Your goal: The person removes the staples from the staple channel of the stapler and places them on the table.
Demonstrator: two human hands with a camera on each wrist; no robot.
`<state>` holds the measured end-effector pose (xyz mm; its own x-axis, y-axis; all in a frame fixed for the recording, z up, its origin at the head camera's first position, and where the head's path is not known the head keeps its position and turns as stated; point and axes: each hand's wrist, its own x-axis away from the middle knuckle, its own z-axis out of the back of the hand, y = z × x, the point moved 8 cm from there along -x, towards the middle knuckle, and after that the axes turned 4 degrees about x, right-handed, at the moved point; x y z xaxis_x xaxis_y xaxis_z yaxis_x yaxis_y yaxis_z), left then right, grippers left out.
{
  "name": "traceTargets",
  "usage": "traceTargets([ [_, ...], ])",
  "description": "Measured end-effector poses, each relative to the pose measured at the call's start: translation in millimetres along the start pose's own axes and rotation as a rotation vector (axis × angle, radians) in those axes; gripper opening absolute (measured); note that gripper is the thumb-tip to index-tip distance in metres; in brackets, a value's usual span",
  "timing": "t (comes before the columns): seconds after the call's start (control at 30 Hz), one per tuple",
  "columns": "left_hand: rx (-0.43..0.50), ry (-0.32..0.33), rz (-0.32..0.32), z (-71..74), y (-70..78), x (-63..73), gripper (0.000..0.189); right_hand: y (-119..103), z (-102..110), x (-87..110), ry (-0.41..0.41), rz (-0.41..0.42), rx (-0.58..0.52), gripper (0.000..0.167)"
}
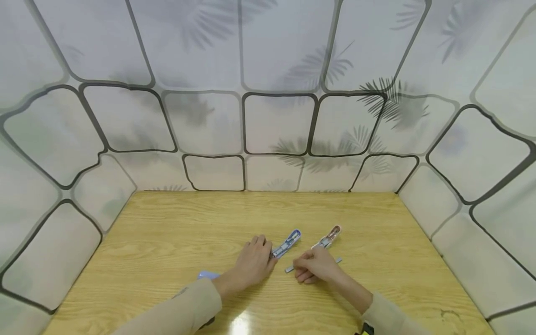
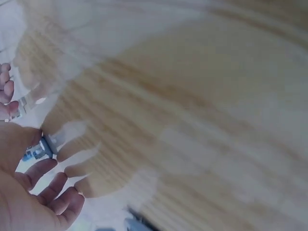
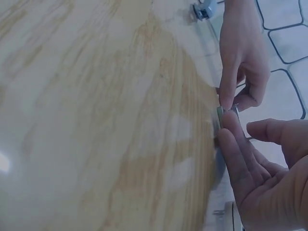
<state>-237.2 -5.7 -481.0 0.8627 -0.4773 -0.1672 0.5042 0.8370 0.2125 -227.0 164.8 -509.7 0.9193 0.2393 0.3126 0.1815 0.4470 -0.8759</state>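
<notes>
A blue stapler (image 1: pixel 286 244) lies opened out on the table, its metal channel showing. My left hand (image 1: pixel 253 260) grips its near end between thumb and fingers; the hand covers that end. To the right, my right hand (image 1: pixel 317 266) pinches a thin grey strip (image 1: pixel 289 269), which looks like staples. A similar grey piece (image 1: pixel 339 260) shows on the hand's other side; whether both are one strip I cannot tell. Just beyond the right hand a white stapler (image 1: pixel 328 237) with a reddish inside lies open, its near end hidden. In the right wrist view, my right fingers (image 3: pixel 240 159) are close to the left hand (image 3: pixel 243 57).
A purple-blue object (image 1: pixel 207 275) lies beside my left forearm, partly covered by it. The wood-grain table (image 1: pixel 180 228) is bordered at the back and sides by patterned cloth walls (image 1: pixel 276 123). Light glares off the table's front (image 1: pixel 240 323).
</notes>
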Motion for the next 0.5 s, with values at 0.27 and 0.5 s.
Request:
traceTargets([
  [0.27,0.115,-0.034,0.003,11.2,-15.3,7.6,0.031,-26.2,-4.9,1.6,0.08,0.16,0.149,0.021],
  [0.5,0.098,0.031,-0.05,34.8,-34.9,31.3,0.025,-54.2,-21.6,0.8,0.157,0.314,0.346,0.014],
])
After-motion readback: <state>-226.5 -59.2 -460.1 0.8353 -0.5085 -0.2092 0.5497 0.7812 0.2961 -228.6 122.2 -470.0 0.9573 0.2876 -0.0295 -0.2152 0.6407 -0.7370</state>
